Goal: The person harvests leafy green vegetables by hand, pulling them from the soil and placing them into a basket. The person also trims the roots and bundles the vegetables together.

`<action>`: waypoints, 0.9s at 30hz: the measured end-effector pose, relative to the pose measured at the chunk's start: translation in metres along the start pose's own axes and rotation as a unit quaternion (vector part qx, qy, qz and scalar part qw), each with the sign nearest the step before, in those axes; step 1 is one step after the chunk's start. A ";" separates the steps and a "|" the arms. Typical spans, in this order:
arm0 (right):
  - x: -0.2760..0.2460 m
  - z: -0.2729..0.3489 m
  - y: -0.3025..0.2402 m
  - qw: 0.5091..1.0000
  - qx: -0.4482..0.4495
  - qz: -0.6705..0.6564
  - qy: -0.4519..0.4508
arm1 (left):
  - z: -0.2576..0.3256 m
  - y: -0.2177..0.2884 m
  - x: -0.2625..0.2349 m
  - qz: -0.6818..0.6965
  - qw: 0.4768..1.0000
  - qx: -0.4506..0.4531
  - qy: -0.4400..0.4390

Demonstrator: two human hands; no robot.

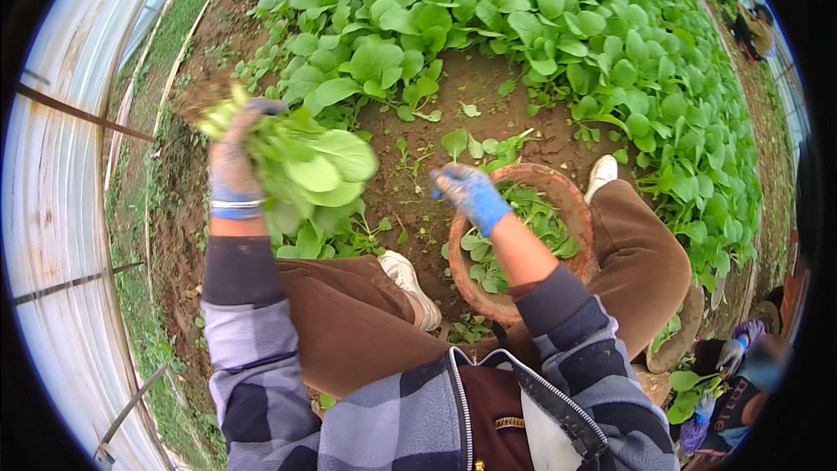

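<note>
My left hand (237, 153), in a dirt-stained blue and grey glove, is closed round a bunch of leafy greens (309, 161). The pale stems and soil-brown roots stick out beyond the hand, while the broad leaves hang to the right. My right hand (471, 196), in a blue glove, is closed above the left rim of a round reddish-brown basin (586, 220). A small leaf (454, 143) shows just beyond its fingers; whether they grip its stem is unclear. Loose leaves (545, 220) lie inside the basin, partly hidden by my right forearm.
Dense greens (523, 17) grow ahead and to the right. Bare soil (488, 83) with scattered leaves lies before me. My white shoes (408, 288) flank the work area. Plastic sheeting (65, 166) rises at left. Another person's gloved hands (732, 353) hold greens at lower right; someone crouches far right.
</note>
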State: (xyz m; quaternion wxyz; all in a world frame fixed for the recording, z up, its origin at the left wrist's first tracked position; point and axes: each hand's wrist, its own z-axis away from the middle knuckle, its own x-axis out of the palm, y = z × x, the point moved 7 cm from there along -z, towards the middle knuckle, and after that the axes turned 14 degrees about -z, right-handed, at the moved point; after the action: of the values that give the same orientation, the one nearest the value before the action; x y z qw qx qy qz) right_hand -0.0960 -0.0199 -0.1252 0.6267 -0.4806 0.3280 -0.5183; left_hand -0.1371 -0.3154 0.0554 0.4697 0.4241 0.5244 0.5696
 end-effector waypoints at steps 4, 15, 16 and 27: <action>0.079 -0.014 0.112 0.939 0.244 -0.222 -0.096 | 0.002 0.004 -0.066 0.061 0.994 0.041 0.075; 0.234 0.006 0.284 0.725 0.596 -0.345 -0.017 | -0.011 -0.013 -0.056 0.092 0.993 0.014 0.072; 0.238 0.004 0.285 0.741 0.591 -0.320 0.012 | -0.010 -0.017 -0.055 0.086 0.994 0.003 0.068; 0.183 0.015 0.269 0.714 0.547 -0.390 -0.196 | -0.010 -0.023 -0.039 0.042 0.998 -0.014 0.034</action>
State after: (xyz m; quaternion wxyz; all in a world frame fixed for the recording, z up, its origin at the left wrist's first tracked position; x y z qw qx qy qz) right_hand 0.0526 -0.1924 -0.3576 0.5723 -0.2304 -0.3598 -0.6999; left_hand -0.1369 -0.3551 0.0319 0.4329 0.4197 0.5138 0.6103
